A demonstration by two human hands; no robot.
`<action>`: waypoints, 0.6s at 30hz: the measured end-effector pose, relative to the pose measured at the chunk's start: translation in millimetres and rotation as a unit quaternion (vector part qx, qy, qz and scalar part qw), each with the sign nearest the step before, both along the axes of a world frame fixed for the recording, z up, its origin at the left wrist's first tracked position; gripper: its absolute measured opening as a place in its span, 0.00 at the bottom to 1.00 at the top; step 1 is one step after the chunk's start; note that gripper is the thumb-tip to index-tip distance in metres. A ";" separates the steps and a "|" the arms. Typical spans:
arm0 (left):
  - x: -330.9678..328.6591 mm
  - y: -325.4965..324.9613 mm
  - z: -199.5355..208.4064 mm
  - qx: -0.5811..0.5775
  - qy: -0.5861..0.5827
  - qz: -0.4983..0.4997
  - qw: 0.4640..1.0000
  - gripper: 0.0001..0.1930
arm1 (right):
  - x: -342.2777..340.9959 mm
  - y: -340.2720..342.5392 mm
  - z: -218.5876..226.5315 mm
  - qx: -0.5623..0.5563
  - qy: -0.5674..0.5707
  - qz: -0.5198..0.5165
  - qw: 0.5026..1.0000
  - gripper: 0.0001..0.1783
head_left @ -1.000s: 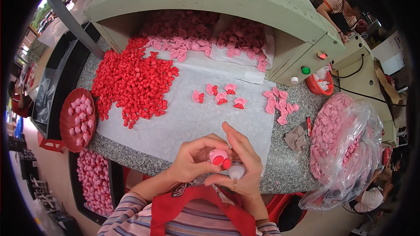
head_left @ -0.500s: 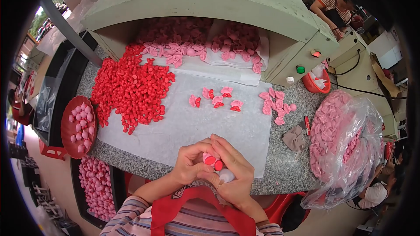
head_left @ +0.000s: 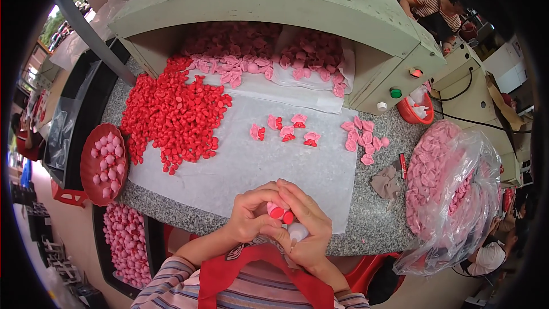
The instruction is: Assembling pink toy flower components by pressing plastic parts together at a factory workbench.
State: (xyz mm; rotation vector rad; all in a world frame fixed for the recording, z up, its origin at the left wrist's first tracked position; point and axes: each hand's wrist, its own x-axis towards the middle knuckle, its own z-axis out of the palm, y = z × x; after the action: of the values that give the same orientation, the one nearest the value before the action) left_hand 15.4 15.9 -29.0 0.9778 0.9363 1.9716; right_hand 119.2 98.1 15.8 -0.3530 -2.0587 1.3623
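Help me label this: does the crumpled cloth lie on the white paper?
No, the crumpled cloth lies on the speckled tabletop, right of the paper.

Assembly workshop: heaped red parts [head_left: 171,114], metal cabinet [head_left: 269,3], co-worker [head_left: 425,2] nearby.

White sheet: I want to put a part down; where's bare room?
Bare: the white sheet between red pile, pink-and-red pieces and left hand; granite below the crumpled cloth, left of the plastic bag. Crowded: the sheet's upper left, under the red pile, and its upper right edge, with loose pink pieces.
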 end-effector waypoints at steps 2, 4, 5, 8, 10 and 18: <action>2.3 1.2 -0.5 0.008 -0.054 -0.017 0.998 0.14 | -1.2 -4.4 -0.9 -0.001 -0.002 -0.001 1.000 0.32; 4.2 3.8 -1.8 0.016 -0.109 -0.038 0.993 0.13 | -2.3 -14.7 -7.0 -0.213 0.064 -0.046 0.974 0.30; 4.2 4.1 -3.5 0.028 -0.126 -0.049 0.990 0.12 | -3.1 -14.1 -9.8 -0.213 0.065 -0.045 0.974 0.30; 2.5 3.4 -6.0 0.041 -0.142 -0.063 0.987 0.11 | -6.3 -12.3 -14.3 -0.154 0.086 -0.016 0.984 0.31; 1.6 2.1 -7.4 0.042 -0.140 -0.066 0.987 0.11 | -8.7 -12.5 -13.8 -0.099 0.097 -0.043 0.989 0.27; -8.7 -5.4 -12.8 0.023 -0.108 -0.100 0.989 0.12 | -3.6 -14.1 -7.2 0.028 0.021 -0.049 0.998 0.26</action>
State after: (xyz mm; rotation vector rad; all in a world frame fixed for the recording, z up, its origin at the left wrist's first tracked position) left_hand 6.8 10.5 -41.8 0.8282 0.6494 1.8911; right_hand 115.6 84.1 8.7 -0.3921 -2.0151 1.2413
